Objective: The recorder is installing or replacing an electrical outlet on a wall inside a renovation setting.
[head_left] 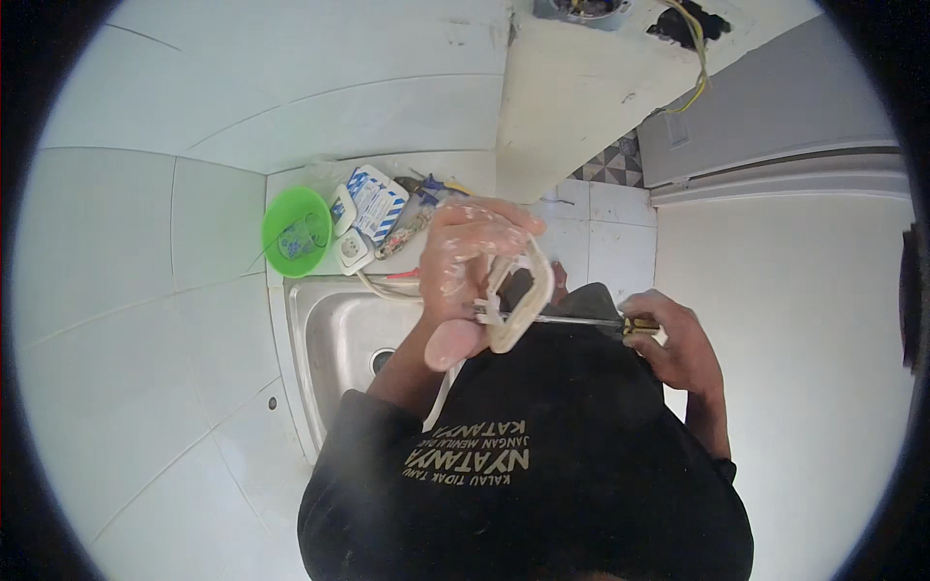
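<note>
In front of my chest, my left hand [475, 257], dusted with white powder, is closed round a white plastic frame [528, 310] that looks like the housing of an electrical fitting. A white cable [442, 397] hangs below that hand. My right hand [683, 339] grips the yellow-and-black handle of a screwdriver [572, 321]. Its metal shaft points left and reaches the frame near my left thumb. The tip's exact contact is hidden by the frame and fingers.
At left is a steel sink [334, 329]. On the counter behind it stand a green bowl [274, 237], a white wall socket [353, 250] with a cable, a blue-and-white package [378, 201] and tools. Yellow wires [699, 58] hang from a wall hole at the upper right.
</note>
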Demonstrator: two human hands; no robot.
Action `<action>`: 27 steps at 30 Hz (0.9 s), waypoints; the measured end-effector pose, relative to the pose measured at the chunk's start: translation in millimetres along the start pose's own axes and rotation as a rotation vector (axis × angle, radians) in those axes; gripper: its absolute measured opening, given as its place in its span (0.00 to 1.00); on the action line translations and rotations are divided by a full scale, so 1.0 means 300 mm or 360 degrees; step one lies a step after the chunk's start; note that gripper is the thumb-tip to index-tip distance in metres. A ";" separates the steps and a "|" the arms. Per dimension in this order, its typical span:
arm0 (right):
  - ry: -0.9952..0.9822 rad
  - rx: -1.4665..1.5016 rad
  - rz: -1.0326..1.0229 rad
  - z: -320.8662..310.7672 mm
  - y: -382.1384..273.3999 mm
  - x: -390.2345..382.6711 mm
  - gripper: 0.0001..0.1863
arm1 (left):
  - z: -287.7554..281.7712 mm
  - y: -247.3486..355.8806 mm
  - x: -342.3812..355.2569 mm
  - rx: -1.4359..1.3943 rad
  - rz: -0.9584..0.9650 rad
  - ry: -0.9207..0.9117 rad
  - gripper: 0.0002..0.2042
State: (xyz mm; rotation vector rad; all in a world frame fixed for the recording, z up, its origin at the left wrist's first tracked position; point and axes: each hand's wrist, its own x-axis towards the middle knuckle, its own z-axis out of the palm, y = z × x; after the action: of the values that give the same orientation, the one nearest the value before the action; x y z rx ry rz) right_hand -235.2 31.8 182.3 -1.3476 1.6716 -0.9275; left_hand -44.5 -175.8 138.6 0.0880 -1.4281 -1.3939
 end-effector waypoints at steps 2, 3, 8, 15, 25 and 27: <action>0.0033 -0.0074 0.0116 -0.003 0.030 0.013 0.14 | -0.016 -0.020 0.015 0.0023 -0.0095 -0.0238 0.46; 0.0068 -0.0019 0.0074 -0.025 0.052 0.005 0.12 | 0.017 -0.046 0.005 -0.0272 -0.0047 -0.0077 0.47; 0.0631 0.0404 0.0104 -0.005 0.037 0.044 0.13 | 0.101 -0.075 0.023 -0.0598 -0.0281 -0.0059 0.50; 0.0864 0.0523 -0.0450 0.090 0.017 0.233 0.21 | 0.199 -0.071 0.070 -0.0594 -0.0774 -0.0157 0.56; 0.1114 0.0412 -0.0430 0.092 0.031 0.270 0.17 | 0.208 -0.112 0.116 0.0057 -0.0603 -0.0056 0.49; 0.1187 0.0447 -0.0364 0.087 0.026 0.273 0.16 | 0.189 -0.159 0.060 0.0186 -0.0213 0.0189 0.43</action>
State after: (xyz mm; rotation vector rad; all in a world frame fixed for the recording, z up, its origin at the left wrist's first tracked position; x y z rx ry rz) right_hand -225.8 -49.1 153.7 -1.0712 1.8230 -1.8936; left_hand -119.5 -165.0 129.7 0.3419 -1.4244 -1.3884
